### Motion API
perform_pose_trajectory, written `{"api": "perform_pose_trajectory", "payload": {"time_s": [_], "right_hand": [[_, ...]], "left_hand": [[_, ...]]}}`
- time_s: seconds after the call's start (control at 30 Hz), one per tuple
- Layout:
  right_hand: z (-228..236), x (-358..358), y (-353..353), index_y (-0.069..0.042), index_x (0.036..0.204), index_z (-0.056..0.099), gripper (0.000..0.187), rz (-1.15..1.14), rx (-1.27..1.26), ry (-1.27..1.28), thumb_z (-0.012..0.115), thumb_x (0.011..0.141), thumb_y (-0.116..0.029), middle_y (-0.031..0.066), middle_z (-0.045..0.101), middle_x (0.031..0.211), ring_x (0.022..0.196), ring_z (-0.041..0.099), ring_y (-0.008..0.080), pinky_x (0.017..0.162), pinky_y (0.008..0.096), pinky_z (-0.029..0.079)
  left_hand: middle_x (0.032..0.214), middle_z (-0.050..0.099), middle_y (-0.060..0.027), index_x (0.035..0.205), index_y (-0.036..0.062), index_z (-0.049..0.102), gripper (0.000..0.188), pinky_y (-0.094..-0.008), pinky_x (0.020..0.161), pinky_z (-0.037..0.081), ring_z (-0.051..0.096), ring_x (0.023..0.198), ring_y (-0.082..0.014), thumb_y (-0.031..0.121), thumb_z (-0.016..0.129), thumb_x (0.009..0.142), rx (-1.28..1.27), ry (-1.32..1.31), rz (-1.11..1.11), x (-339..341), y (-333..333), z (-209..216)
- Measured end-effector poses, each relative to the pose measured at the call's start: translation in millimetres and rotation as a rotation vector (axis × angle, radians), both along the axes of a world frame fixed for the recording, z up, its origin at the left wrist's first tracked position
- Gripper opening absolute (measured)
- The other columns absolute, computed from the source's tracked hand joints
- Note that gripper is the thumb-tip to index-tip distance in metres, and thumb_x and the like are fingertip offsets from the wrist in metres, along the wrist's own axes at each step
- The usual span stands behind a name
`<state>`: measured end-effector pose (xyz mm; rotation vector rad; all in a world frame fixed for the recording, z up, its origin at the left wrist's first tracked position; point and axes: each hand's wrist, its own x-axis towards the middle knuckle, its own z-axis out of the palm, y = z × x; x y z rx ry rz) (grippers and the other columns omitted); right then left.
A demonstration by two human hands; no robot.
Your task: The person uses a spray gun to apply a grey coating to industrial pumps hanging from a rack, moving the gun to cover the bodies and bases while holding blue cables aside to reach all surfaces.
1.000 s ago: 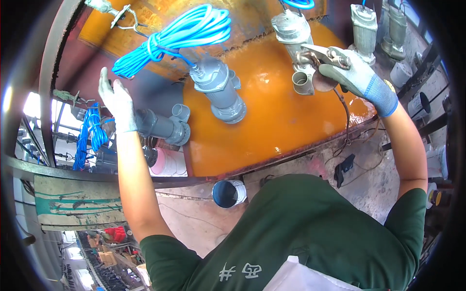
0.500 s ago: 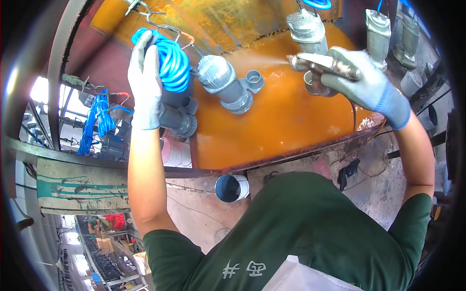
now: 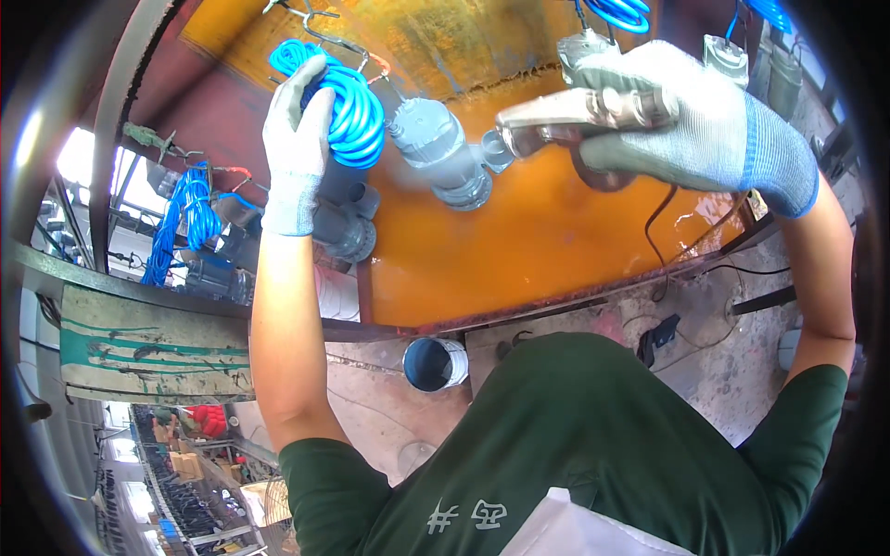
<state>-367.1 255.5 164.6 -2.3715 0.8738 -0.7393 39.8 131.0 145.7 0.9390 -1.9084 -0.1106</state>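
Note:
My left hand (image 3: 295, 148), in a pale work glove, is closed around a coil of bright blue cable (image 3: 357, 116). Just right of the coil hangs a grey pump (image 3: 434, 148), tilted, with a short round outlet on its right side. In my right hand (image 3: 691, 120), also gloved, is a metal spray gun (image 3: 565, 111). Its nozzle points left toward the pump and stands close to the outlet, apparently apart from it. A faint haze blurs the pump's lower left side. The gun's trigger and some of my right fingers are hard to make out.
Below the pump spreads an orange-coated tray (image 3: 519, 250) with a raised front edge (image 3: 556, 301). More grey pumps hang at the right (image 3: 726, 60) and left (image 3: 343, 232). A hose (image 3: 654, 236) trails under my right hand. On the floor stands a bucket (image 3: 436, 363).
My right hand has brought the spray gun left and nearer to the pump. My left hand and the cable coil have shifted slightly right. The wide spray plume seen before no longer shows clearly.

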Motion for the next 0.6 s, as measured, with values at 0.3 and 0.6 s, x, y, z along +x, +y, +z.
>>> {"api": "perform_pose_trajectory", "payload": {"time_s": [0.3,0.6], "right_hand": [[-6,-23,9,0.001,0.116,0.07,0.03,-0.351,0.036,-0.007,0.072,0.101,-0.025,0.0069,0.073,0.082,0.076,0.074,0.0115,0.071,0.0281,0.061],[-37,-29,18,-0.001,0.117,0.073,0.028,-0.262,0.224,-0.078,0.072,0.1,-0.022,0.0052,0.075,0.079,0.07,0.071,0.0095,0.064,0.0277,0.059]], "left_hand": [[0.145,0.065,-0.0155,0.141,-0.0031,0.066,0.041,-0.0368,0.121,0.039,0.059,0.136,-0.0245,0.007,0.051,0.104,0.047,-0.215,-0.046,37,4,9],[0.131,0.073,-0.011,0.137,-0.0021,0.069,0.038,-0.0297,0.103,0.051,0.067,0.114,-0.0155,0.02,0.062,0.108,0.256,-0.053,0.137,72,11,26]]}}
